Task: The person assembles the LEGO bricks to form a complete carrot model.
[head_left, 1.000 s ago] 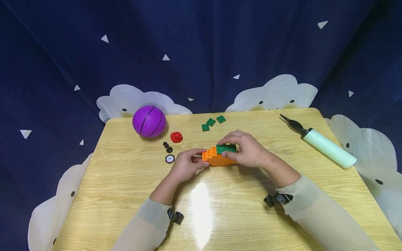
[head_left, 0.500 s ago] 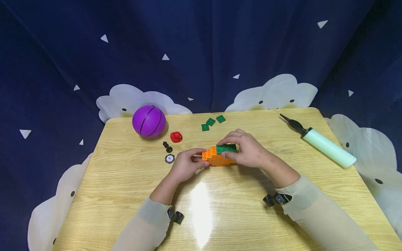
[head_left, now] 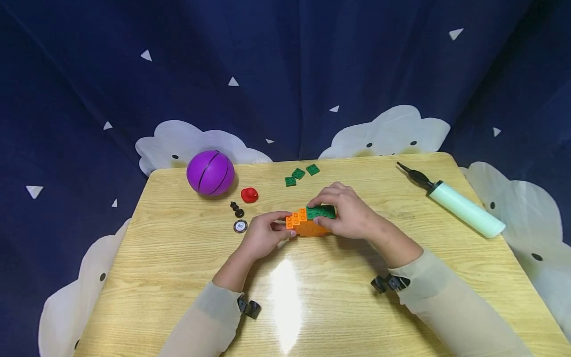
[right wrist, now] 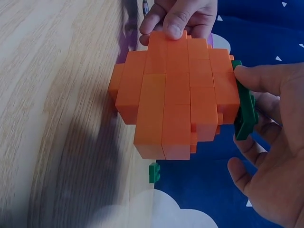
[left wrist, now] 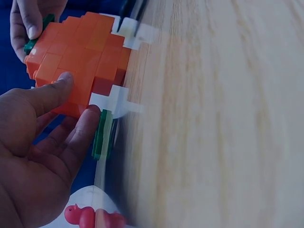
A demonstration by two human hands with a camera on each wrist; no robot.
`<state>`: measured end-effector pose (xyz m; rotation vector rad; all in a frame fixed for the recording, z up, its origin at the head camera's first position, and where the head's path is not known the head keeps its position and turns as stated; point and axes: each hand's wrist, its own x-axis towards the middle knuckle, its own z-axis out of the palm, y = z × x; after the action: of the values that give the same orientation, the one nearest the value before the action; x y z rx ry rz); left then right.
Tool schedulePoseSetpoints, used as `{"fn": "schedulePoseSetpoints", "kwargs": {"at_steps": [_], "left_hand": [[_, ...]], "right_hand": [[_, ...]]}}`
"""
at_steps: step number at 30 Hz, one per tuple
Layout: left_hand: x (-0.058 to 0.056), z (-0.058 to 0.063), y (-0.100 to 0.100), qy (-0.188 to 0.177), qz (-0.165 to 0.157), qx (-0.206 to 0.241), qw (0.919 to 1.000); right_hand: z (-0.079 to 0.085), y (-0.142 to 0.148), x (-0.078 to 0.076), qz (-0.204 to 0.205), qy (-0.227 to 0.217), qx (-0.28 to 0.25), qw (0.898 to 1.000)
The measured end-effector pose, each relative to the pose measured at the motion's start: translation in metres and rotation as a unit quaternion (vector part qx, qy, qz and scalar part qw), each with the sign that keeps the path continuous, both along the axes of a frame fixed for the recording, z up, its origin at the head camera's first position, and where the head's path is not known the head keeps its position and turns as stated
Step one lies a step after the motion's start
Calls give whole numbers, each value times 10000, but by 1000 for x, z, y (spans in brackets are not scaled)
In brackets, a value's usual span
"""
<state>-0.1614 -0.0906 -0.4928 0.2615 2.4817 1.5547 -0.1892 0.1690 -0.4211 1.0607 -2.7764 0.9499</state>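
On the table, in the head view, stands a stepped build of orange toy bricks. My left hand grips its left end, thumb on the near face and fingers behind. A long green brick plate lies along the top of the build. My right hand pinches that plate between thumb and fingers. In the right wrist view, the thumb lies on the edge of the green plate, which overhangs the orange bricks. The left wrist view has the left thumb on the flat orange face.
Several small green plates, one of them a square plate, lie behind the build. To the left are a red rubber duck, a black chess piece, a poker chip and a purple ball. A hand pump lies at right.
My right hand has shifted slightly left over the green plate and covers more of its right end. The left hand and the orange build stay in place.
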Motion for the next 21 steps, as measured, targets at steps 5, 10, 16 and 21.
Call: {"fn": "schedulePoseSetpoints", "kwargs": {"at_steps": [5,10,16,21], "left_hand": [[0,0,0,14,8,-9,10000],[0,-1,-1,-1,-2,4,10000],[0,-3,-2,-50,-40,76,10000],[-1,-3,-2,-29,-37,101,9999]], "right_hand": [[-1,0,-1,-14,-48,-7,10000],[-6,2,-1,54,-114,-163,9998],[-12,7,-2,43,-650,-570,9962],[-15,9,-4,6,-1173,-844,9895]]}}
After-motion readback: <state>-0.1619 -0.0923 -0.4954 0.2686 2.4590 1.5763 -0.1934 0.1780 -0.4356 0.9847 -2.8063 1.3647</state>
